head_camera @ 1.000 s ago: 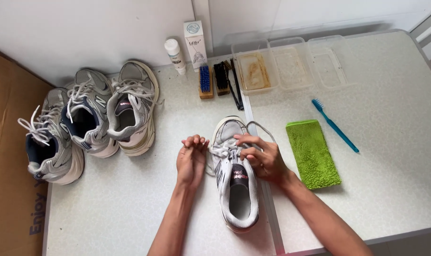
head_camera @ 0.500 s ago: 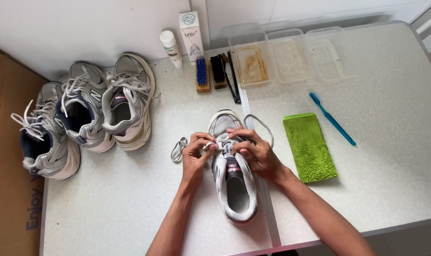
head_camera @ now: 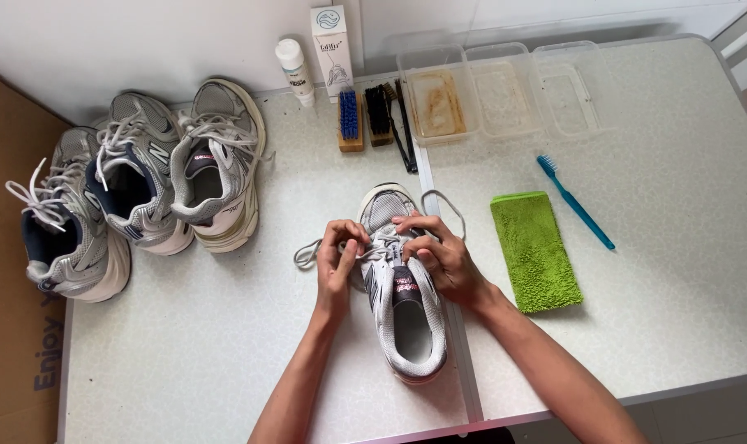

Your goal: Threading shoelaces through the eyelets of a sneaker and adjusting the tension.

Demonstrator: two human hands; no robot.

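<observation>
A grey and white sneaker [head_camera: 402, 312] lies on the white table [head_camera: 686, 247] with its toe pointing away from me. Both my hands are on its laces near the toe end. My left hand [head_camera: 338, 267] pinches the lace on the shoe's left side, and a loop of grey lace [head_camera: 306, 253] trails out to the left of it. My right hand [head_camera: 441, 255] grips the laces on the right side, with another lace loop [head_camera: 447, 201] arching out behind it.
Three more grey sneakers [head_camera: 147, 189] stand at the left. A green microfibre cloth [head_camera: 535, 251] and a blue toothbrush [head_camera: 575, 201] lie to the right. At the back are brushes [head_camera: 365, 115], a white bottle [head_camera: 294, 70], a small box [head_camera: 331, 49] and three clear plastic tubs [head_camera: 505, 90]. Brown cardboard [head_camera: 11, 362] borders the left edge.
My left hand has come in from the left of the shoe onto its laces. The lace loop at the left has drawn in shorter. The camera has shifted slightly.
</observation>
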